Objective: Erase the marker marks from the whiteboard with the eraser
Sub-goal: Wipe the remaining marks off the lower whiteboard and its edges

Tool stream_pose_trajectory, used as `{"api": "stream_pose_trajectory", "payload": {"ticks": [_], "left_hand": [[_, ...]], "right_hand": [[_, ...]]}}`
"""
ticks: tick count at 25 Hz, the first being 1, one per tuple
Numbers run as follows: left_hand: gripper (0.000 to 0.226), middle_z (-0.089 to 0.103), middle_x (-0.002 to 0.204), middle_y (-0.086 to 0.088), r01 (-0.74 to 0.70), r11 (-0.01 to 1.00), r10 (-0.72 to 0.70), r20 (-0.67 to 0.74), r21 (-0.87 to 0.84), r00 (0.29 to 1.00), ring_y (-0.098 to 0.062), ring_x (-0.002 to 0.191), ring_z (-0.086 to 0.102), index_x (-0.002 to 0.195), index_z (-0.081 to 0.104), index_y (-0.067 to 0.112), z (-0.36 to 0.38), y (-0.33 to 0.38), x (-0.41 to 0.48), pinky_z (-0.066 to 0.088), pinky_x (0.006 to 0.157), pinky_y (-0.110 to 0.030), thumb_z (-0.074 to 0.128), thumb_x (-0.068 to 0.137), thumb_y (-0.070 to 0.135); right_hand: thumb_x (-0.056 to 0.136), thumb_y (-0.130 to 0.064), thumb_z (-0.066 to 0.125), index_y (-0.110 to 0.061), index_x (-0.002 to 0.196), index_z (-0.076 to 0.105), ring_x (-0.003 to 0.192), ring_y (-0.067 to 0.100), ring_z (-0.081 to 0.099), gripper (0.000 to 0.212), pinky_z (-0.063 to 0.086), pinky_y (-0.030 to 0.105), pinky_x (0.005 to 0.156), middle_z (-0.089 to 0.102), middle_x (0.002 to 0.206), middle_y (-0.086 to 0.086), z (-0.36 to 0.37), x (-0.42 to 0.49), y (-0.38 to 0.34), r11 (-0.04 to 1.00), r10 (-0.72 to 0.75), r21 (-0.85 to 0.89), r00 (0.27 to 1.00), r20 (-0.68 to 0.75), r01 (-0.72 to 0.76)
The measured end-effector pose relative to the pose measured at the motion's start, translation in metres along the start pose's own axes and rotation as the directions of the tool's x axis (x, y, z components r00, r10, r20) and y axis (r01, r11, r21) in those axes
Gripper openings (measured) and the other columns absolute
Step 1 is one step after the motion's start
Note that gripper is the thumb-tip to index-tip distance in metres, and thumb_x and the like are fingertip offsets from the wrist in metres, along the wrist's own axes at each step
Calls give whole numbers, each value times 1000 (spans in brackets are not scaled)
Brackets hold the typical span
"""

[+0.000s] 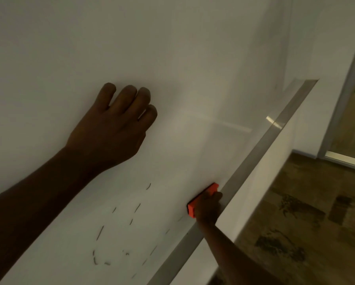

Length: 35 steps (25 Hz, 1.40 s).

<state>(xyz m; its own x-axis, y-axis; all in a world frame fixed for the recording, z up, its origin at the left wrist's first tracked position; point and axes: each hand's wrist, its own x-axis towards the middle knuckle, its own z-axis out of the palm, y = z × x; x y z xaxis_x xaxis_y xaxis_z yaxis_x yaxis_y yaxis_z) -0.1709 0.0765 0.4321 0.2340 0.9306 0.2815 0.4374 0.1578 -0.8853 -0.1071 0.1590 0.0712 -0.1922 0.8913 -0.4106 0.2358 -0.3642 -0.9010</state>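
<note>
Mid-wipe here: the right hand [208, 208] is clamped around the orange eraser [201, 199], pressing it flat on the whiteboard [182, 58] right beside the metal bottom frame [260, 149], while the left hand [115, 124] braces on the board higher up, fingers close together and slightly curled. Plenty of broken marker marks [115, 233] remain just beside the eraser, so the next pass probably needs to sweep across those dashes with steady pressure.
</note>
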Motion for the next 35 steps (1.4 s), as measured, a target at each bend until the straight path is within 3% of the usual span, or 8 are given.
{"api": "stream_pose_trajectory", "payload": {"ticks": [8,10,14,16,18,24,31,35], "left_hand": [[27,57,127,-26,-2,1000,2,8,6,1000,-40,111,50,112,62,-1,-2,-1,-2,32,95,-53,47,94,11],[26,58,127,-26,5,999,-5,13,-37,1000,-40,112,49,112,63,-1,-5,5,-14,32,95,-54,49,93,11],[32,58,130,-28,-60,992,69,74,-114,995,-41,116,47,117,65,-3,-20,20,-74,35,97,-57,55,91,10],[34,59,130,-27,-44,991,56,90,-128,994,-41,117,47,119,66,-3,-32,17,-102,35,98,-57,53,91,11],[34,60,130,-26,-5,992,18,101,-130,995,-40,117,47,119,67,-2,-42,12,-120,36,98,-56,51,93,12],[33,65,131,-24,95,993,-91,57,-76,994,-39,117,50,117,73,3,-67,-5,-154,36,97,-54,50,95,12],[35,58,133,-25,98,995,-99,59,17,993,-40,117,48,123,67,1,-70,-5,-170,35,97,-56,52,93,10],[34,55,134,-24,123,992,-124,41,9,991,-40,117,48,122,66,1,-69,-4,-172,34,98,-55,54,91,9]], "right_hand": [[98,-55,42,-14,123,54,81,11,58,50,53,18,64,56,108,3,-5,-135,-102,508,-860,34,505,76,860],[97,-50,45,-19,119,53,80,15,61,38,54,22,63,57,105,2,4,-114,-67,550,-835,74,548,52,832],[98,-48,42,-21,132,41,96,37,65,44,58,44,77,60,118,14,12,-88,41,971,-238,30,966,98,236],[96,-52,38,-10,137,37,105,42,61,59,55,53,86,57,125,19,13,-98,61,1000,-4,-24,995,95,6],[96,-54,39,-11,136,38,99,34,65,59,58,49,82,60,120,13,14,-135,26,980,-168,122,982,90,156],[95,-52,47,-15,117,53,72,16,54,43,49,24,57,55,96,6,13,-239,-102,401,-915,135,390,101,906],[93,-71,29,-14,121,45,84,32,66,66,55,35,64,60,105,9,19,-144,32,864,-497,107,867,25,492],[99,-49,47,-16,137,37,90,24,66,51,61,39,74,57,120,13,28,-175,-3,888,-430,188,903,19,419]]}}
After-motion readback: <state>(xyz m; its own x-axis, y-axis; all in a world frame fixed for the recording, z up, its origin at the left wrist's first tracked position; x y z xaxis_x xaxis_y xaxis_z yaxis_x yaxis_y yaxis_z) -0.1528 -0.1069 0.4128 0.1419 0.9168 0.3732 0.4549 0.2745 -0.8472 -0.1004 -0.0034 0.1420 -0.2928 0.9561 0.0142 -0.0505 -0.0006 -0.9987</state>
